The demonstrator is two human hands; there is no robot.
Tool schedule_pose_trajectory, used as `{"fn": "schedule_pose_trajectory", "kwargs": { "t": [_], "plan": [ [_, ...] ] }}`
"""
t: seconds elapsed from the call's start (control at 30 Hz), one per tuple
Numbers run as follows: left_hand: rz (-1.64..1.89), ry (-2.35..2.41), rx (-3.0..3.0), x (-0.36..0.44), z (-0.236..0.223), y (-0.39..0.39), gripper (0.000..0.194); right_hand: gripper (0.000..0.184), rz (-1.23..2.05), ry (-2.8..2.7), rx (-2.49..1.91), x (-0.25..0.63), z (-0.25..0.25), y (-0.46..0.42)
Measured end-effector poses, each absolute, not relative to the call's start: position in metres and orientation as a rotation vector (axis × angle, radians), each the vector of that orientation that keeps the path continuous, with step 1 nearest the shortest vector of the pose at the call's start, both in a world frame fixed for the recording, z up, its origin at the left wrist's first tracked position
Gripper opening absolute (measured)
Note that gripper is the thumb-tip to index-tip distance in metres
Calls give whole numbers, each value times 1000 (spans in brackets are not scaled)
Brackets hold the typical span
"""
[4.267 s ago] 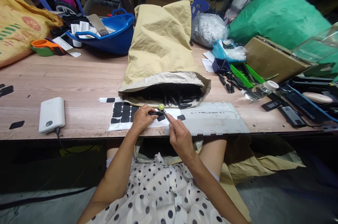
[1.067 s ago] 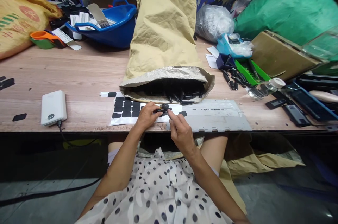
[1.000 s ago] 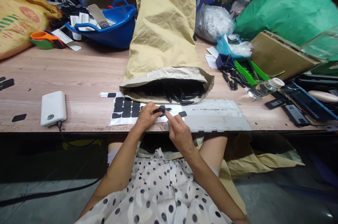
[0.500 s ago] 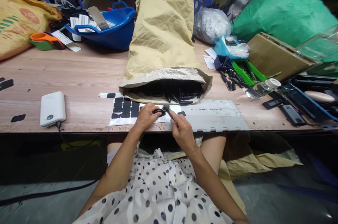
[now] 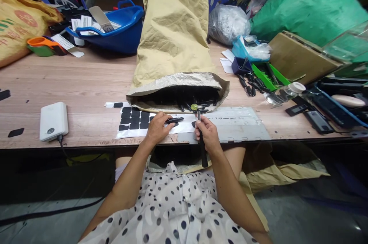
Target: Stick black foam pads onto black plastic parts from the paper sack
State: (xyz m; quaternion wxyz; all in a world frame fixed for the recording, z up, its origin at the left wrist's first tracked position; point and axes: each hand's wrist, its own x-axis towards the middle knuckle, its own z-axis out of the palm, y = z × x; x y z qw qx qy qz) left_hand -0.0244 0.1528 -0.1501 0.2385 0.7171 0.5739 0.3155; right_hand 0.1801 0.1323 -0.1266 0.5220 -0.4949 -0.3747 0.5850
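Observation:
My left hand (image 5: 158,127) is closed on a slim black pen-like piece (image 5: 176,120), held low over a white sheet with black rounded squares (image 5: 135,117). My right hand (image 5: 208,133) grips a small hammer (image 5: 202,148); its black handle points down toward my lap. The hammer's yellowish head is up near the mouth of a large tan paper sack (image 5: 175,41). Many similar black pieces (image 5: 188,107) lie inside the sack's opening. Beneath my right hand is a grey flat board (image 5: 235,123) with a dark patch near its left end.
A white power bank (image 5: 53,121) with a cable stands at left. Behind it is a blue basin (image 5: 123,37) of boxes. At right are a green tray (image 5: 266,71), a clear bottle (image 5: 286,92) and black devices (image 5: 319,121). The table's front edge runs just above my lap.
The hammer has come away from the black piece, moving right and turning so its head is up and its handle down. My left hand stays in place with the piece.

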Motion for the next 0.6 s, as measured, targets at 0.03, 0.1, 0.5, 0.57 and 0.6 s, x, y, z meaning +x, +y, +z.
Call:
{"fn": "schedule_pose_trajectory", "kwargs": {
  "t": [0.03, 0.1, 0.5, 0.57, 0.6],
  "plan": [
    [869, 1567, 1971, -25, -150, 153, 18, 38, 1409, -873, -1182, 180, -127, 132],
    [883, 1528, 2000, -27, -148, 152, 17, 41, 1410, -814, -1178, 180, -130, 133],
    [474, 1046, 2130, -16, -144, 68, 23, 65, 1359, -689, -1148, 177, -137, 134],
    [277, 1216, 2102, -14, -153, 59, 24, 65, 1370, -694, -1154, 177, -137, 134],
    [184, 1311, 2087, -14, -158, 57, 24, 65, 1374, -697, -1157, 177, -137, 134]
  ]
}}
